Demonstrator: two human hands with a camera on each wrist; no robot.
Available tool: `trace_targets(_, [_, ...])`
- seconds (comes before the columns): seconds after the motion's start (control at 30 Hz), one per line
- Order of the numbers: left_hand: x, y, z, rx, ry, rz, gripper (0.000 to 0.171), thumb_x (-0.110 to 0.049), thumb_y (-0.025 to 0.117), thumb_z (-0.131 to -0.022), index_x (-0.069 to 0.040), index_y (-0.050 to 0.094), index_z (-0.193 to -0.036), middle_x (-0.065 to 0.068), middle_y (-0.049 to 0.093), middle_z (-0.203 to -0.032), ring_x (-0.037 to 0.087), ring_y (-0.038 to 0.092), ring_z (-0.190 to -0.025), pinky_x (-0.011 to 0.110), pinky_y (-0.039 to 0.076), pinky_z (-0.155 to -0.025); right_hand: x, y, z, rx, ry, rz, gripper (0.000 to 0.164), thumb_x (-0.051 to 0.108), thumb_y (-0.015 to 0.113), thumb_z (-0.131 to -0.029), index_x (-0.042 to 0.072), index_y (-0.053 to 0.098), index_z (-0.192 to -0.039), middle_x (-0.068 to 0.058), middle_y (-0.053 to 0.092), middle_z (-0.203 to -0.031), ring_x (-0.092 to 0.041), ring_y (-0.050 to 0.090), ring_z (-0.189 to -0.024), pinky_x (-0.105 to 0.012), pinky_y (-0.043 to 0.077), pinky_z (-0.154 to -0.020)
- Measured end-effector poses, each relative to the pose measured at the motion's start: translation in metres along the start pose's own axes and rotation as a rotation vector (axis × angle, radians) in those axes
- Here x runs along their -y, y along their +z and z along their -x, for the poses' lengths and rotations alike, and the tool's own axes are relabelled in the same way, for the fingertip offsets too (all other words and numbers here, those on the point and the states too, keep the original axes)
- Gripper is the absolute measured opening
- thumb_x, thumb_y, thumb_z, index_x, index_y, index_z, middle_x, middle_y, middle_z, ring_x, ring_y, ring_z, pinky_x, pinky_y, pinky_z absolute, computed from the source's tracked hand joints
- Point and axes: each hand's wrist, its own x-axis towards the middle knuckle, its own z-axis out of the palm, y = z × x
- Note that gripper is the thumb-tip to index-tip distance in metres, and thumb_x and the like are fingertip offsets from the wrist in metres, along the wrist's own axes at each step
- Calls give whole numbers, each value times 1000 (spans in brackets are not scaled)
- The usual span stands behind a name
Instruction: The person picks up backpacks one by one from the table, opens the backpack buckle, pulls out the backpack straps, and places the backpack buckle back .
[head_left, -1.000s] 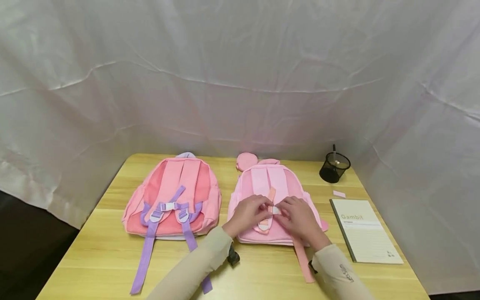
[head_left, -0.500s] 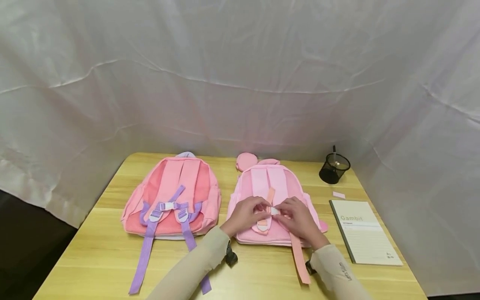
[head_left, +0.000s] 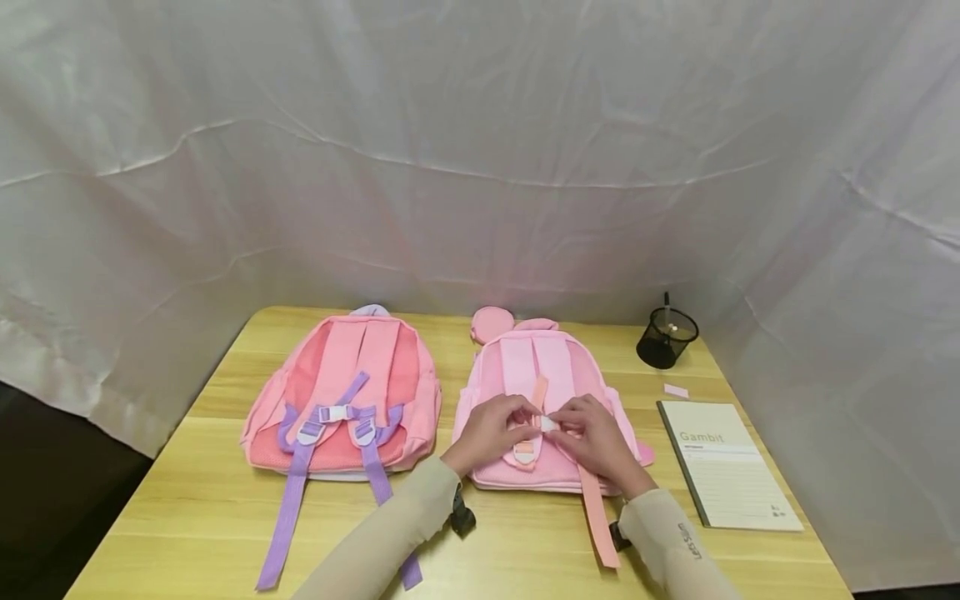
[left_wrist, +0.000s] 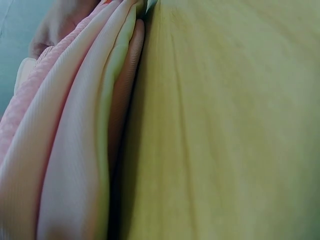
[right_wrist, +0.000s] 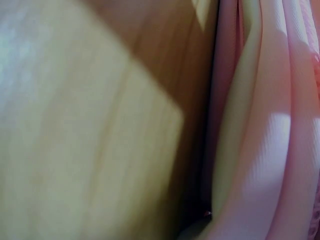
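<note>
Pinching a white buckle (head_left: 550,423) between them, the left hand (head_left: 487,429) and right hand (head_left: 600,433) meet over the light pink backpack (head_left: 557,367), lying on the surface (head_left: 525,550). Beside it, the coral backpack (head_left: 345,367) shows its white clip (head_left: 339,412) joined: judged complete. Closure of the pinched buckle cannot be confirmed; apparently outstanding.

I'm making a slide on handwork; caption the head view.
Left hand and right hand meet at the white buckle on a pink backpack, beside a coral backpack with purple straps.
</note>
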Motion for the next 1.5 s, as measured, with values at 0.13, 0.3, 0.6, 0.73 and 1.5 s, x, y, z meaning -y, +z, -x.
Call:
trace_targets(0.13, [0, 0, -1, 3, -1, -11, 19, -34, 78, -93, -27, 73, -110, -11, 68, -93, 1, 59, -86, 20, 47, -75, 0, 0, -1, -18, -20, 2, 20, 27, 86, -85, 20, 82, -103, 10, 67, -94, -9, 52, -93, -35, 47, -80])
trace_targets(0.3, [0, 0, -1, 4, -9, -23, 19, -34, 77, -94, -27, 73, -111, -11, 67, -93, 2, 58, -85, 20, 46, -75, 0, 0, -1, -9, -7, -7, 19, 27, 86, -86, 19, 82, -103, 11, 67, -95, -9, 54, -94, -35, 48, -82])
trace_targets(0.6, [0, 1, 0, 2, 2, -34, 19, -34, 76, -94, -26, 73, -111, -10, 66, -92, 3, 57, -84, 20, 44, -73, 3, -1, -1, -5, 8, -6, 17, 26, 85, -86, 20, 83, -102, 12, 66, -92, -10, 55, -95, -38, 48, -83])
trace_targets(0.73, [0, 0, 0, 2, 8, -33, 19, -34, 77, -94, -26, 72, -111, -11, 66, -92, 2, 57, -84, 20, 45, -73, 3, 0, -1, 5, 16, -6, 17, 26, 85, -87, 19, 83, -102, 12, 65, -92, -9, 54, -95, -36, 48, -83])
trace_targets(1.5, [-2, -1, 3, 1, -24, 44, 19, -26, 76, -95, -23, 71, -113, -7, 67, -93, 5, 58, -84, 21, 46, -76, 2, -6, -3, 59, 84, -76, 17, 17, 84, -82, 17, 83, -100, 7, 56, -79, -11, 46, -79, -27, 39, -70])
